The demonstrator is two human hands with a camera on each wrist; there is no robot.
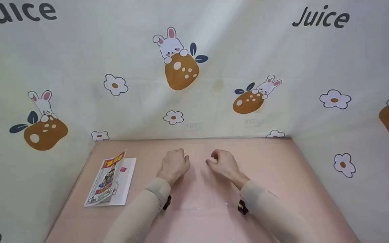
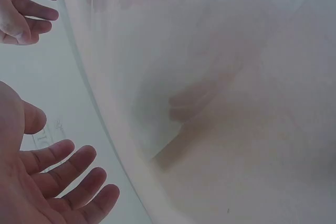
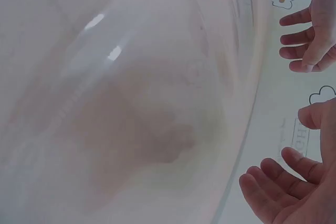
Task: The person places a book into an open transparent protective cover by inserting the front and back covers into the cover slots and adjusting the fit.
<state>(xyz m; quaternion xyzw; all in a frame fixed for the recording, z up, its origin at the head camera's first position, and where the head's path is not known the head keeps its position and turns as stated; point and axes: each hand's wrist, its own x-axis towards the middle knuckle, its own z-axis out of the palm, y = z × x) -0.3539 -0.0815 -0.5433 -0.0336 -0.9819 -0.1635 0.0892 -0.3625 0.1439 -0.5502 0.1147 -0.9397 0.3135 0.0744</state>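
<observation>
My left hand (image 1: pixel 173 164) is held over the middle of the pink tabletop (image 1: pixel 198 222), its fingers loosely bent and holding nothing. Across a small gap is my right hand (image 1: pixel 225 164), also empty, with relaxed fingers and the thumb toward the left hand. In the left wrist view the left hand's fingers (image 2: pixel 68 171) are spread slightly, and the right wrist view has the right hand's fingers (image 3: pixel 283 182) gently curved. Left of both hands lies a printed booklet (image 1: pixel 106 180), its colourful cover lifted off the white page beneath.
A glossy transparent sheet (image 3: pixel 105 93) covers the tabletop and reflects light. Pale fabric (image 1: pixel 221 44) printed with rabbits, fruit, flowers and the word "Juice" surrounds the table at the back and both sides. Dark bands (image 1: pixel 242 207) show under both wrists.
</observation>
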